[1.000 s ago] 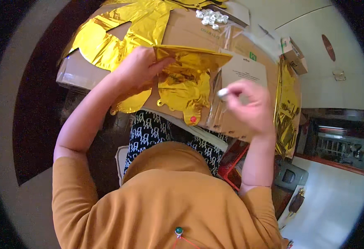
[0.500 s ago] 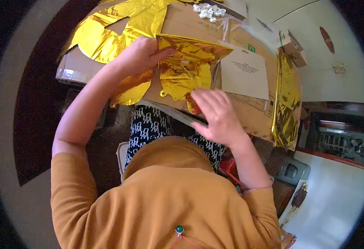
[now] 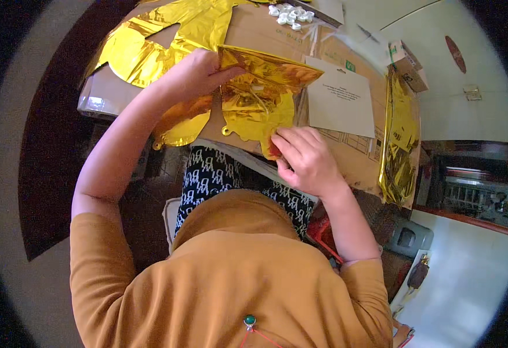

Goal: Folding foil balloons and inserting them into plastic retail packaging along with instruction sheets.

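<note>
Far left we have a large gold foil sheet (image 3: 132,61), cut off by the top edge, on cardboard (image 3: 254,29); a gold foil lobe (image 3: 187,130) shows below the left forearm, which hides whether it joins that sheet; our left hand (image 3: 204,66) is clamped on the upper left corner of a folded gold foil piece (image 3: 245,110), thumb in front, other fingertips hidden behind; that piece is between our hands, over the cardboard near its front edge; white pieces (image 3: 291,16) heap up top, too small to make out; our right hand (image 3: 307,159) has fingertips at the foil's lower tab, mostly covering its red spot, and we can't tell if they pinch; a white card (image 3: 341,98) lies just beside, print unclear; far right, a gold foil bundle (image 3: 398,142), crumpled, below a small box (image 3: 407,64).
</note>
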`<state>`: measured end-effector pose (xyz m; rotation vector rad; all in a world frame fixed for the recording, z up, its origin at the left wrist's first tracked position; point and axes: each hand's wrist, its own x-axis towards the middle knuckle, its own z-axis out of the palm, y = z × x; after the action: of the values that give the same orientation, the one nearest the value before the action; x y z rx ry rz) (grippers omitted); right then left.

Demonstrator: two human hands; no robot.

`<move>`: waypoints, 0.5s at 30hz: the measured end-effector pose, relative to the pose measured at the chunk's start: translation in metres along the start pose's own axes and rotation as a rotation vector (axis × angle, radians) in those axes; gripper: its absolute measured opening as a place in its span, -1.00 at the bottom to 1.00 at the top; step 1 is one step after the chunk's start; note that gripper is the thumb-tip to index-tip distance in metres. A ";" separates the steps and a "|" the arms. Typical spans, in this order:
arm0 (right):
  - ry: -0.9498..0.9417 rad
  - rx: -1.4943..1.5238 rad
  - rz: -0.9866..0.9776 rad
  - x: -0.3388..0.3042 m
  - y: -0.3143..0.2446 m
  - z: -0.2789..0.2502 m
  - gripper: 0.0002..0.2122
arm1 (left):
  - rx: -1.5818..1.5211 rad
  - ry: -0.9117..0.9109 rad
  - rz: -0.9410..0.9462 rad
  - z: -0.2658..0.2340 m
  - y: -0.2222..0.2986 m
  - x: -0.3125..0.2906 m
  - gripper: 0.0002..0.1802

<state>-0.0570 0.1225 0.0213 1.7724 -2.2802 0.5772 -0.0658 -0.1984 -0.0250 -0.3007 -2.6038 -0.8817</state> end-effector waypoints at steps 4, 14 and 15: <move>0.008 -0.093 -0.038 0.004 0.000 0.006 -0.70 | 0.030 -0.027 -0.032 -0.004 0.008 0.002 -0.29; 0.255 -0.152 0.093 0.038 0.007 -0.017 -0.79 | -0.009 -0.057 -0.088 -0.012 0.019 0.002 -0.31; 0.288 -0.158 0.133 0.042 0.008 -0.015 -0.79 | -0.014 -0.083 -0.126 -0.015 0.023 0.003 -0.31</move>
<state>-0.0765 0.0932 0.0491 1.3761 -2.1866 0.6120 -0.0575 -0.1894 -0.0008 -0.1827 -2.7191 -0.9490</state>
